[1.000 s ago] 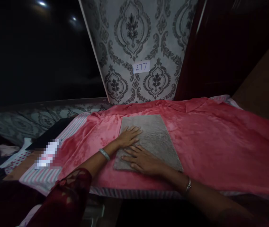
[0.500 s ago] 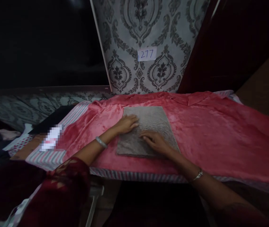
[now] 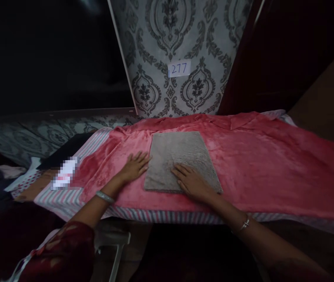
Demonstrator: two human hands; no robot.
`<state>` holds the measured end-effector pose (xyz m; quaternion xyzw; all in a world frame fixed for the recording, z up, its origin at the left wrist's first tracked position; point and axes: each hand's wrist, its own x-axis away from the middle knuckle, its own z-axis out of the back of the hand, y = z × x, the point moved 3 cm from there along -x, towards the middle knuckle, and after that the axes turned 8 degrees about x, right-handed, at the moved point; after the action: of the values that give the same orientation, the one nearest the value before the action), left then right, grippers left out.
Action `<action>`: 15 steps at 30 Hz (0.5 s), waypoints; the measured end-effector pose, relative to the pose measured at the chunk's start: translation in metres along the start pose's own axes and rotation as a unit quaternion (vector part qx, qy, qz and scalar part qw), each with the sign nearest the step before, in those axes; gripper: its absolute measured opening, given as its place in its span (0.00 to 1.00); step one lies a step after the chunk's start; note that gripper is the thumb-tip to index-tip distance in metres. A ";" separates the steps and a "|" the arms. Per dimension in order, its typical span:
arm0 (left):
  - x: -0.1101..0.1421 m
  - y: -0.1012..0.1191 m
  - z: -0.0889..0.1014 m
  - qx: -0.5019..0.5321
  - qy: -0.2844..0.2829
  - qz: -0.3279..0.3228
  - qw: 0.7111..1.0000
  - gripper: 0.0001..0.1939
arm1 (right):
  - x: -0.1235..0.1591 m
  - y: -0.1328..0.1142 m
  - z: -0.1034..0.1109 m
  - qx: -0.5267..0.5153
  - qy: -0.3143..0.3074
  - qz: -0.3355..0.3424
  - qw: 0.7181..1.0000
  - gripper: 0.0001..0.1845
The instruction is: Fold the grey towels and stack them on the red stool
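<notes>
Grey plush mat (image 3: 181, 149) at the frame's centre — we rest our right hand (image 3: 193, 182) flat on it, fingers extended; our left hand (image 3: 134, 167) spreads wide on pink blanket (image 3: 258, 168), centre-left.

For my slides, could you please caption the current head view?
Right hand rests on a grey cloth, left hand at its edge, over a pink blanket.

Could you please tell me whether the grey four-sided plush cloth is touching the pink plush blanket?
Touching: the head view shows the grey four-sided plush cloth lying flat on the pink plush blanket, with no visible gap.
</notes>
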<state>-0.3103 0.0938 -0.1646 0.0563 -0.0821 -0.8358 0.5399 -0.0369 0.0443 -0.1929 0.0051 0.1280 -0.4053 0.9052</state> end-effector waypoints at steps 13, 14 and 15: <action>0.035 0.082 -0.035 0.014 0.056 -0.147 0.987 0.35 | 0.033 0.016 0.020 -0.006 -0.012 -0.066 0.998 0.26; 0.035 0.078 -0.037 0.015 0.067 -0.149 0.986 0.35 | 0.044 0.024 0.020 -0.007 -0.006 -0.082 0.997 0.26; 0.035 0.075 -0.037 0.014 0.079 -0.153 0.985 0.35 | 0.056 0.033 0.020 -0.011 0.007 -0.100 0.995 0.27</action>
<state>-0.2514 0.0289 -0.1863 0.1416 -0.0417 -0.9002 0.4097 0.0272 0.0229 -0.1902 -0.0150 0.1387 -0.4919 0.8594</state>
